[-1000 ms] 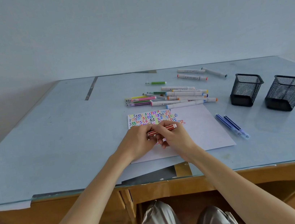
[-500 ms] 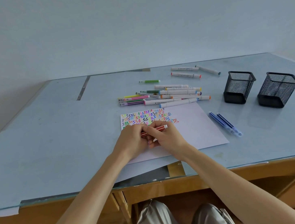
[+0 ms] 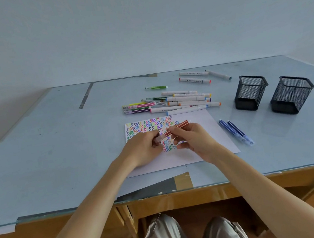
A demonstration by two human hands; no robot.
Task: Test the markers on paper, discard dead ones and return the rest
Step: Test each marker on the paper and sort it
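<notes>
Fingers (image 3: 170, 130) of right hand (image 3: 193, 141) pinching red striped marker (image 3: 176, 127) barrel; left hand (image 3: 142, 149) gripping its clear cap (image 3: 159, 138) above scribbled paper (image 3: 204, 132). Two mesh cups (image 3: 250, 92) at 2 o'clock.

Both hands, left hand (image 3: 143, 148), right hand (image 3: 193, 140), holding red striped marker (image 3: 175, 128) over scribbled paper (image 3: 204, 132)
</notes>
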